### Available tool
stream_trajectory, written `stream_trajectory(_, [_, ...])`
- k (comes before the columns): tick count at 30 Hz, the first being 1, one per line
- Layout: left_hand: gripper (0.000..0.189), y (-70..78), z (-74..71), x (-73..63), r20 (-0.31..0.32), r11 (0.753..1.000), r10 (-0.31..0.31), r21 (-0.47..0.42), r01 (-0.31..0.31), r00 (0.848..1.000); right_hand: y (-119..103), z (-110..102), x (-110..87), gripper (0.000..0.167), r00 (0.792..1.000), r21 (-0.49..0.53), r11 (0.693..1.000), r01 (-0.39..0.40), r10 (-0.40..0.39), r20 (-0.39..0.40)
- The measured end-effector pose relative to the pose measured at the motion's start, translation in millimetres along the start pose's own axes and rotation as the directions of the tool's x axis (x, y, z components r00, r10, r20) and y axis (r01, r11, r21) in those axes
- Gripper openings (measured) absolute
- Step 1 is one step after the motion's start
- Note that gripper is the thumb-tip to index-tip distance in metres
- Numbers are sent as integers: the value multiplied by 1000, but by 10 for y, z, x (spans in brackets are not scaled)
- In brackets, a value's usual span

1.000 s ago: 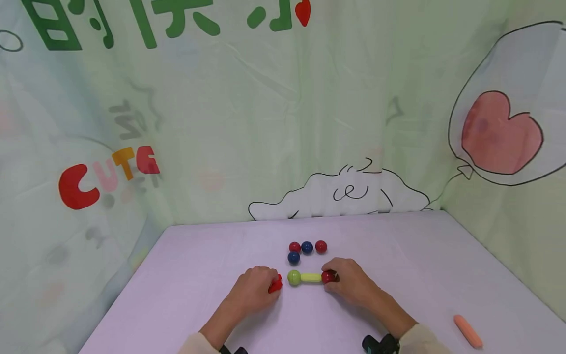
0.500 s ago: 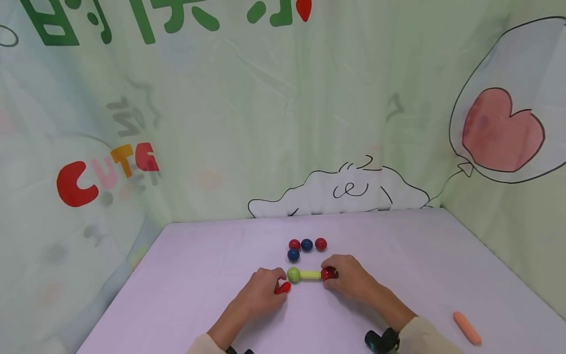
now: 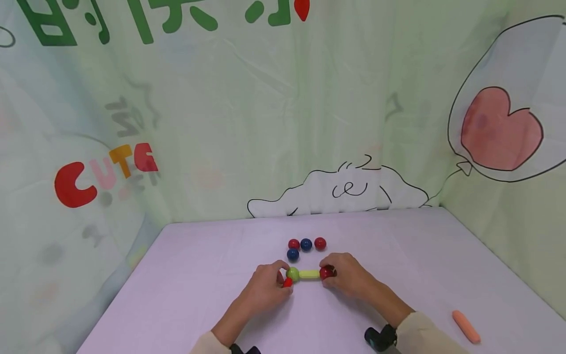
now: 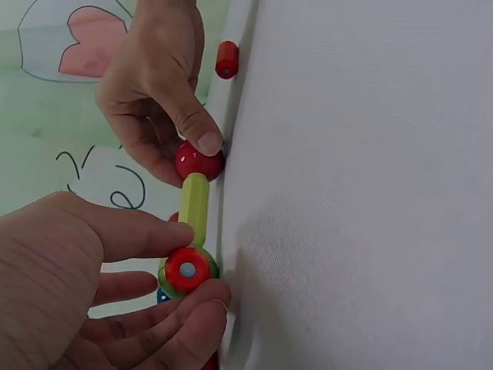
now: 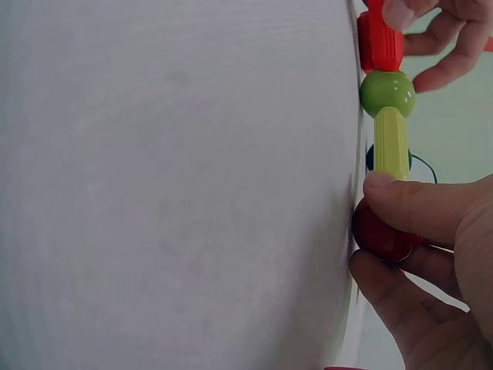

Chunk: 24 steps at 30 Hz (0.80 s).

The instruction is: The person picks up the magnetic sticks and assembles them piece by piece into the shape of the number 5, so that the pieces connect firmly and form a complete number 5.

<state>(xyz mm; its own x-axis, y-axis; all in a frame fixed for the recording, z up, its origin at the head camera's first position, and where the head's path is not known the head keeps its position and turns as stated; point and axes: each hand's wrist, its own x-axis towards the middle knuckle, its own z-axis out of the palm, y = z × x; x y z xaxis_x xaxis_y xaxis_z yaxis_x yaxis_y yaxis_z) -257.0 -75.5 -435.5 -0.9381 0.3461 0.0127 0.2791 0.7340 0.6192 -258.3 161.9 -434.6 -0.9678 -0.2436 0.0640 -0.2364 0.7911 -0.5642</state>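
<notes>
My left hand (image 3: 267, 284) holds a short red ribbed rod (image 5: 385, 42) between thumb and fingers, its near end touching a green ball (image 5: 387, 94). A metal dot shows in the rod's outer end in the left wrist view. Beside the rod, another red piece (image 5: 364, 38) shows partly in the right wrist view. From the green ball a yellow-green ribbed rod (image 3: 309, 274) runs to a dark red ball (image 4: 199, 161), which my right hand (image 3: 349, 275) pinches between thumb and fingers. The joined row lies level, low over the table.
Behind the row sit two blue balls, one farther back (image 3: 306, 244) and one nearer (image 3: 293, 254), with two red balls, one left (image 3: 294, 244) and one right (image 3: 320, 243). An orange rod (image 3: 466, 327) lies at the front right of the pale table (image 3: 177, 295). A printed curtain (image 3: 212, 123) hangs behind.
My left hand has moved right with the red rod, turning it and bringing it against the green ball. My right hand has stayed on the dark red ball.
</notes>
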Motion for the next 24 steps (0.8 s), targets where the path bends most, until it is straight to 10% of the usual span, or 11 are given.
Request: stream_trajectory(24, [34,-51,101,121,45,950,7,-311,7,999,27,-37,41,41,1000,-23,1000,-3,4,27])
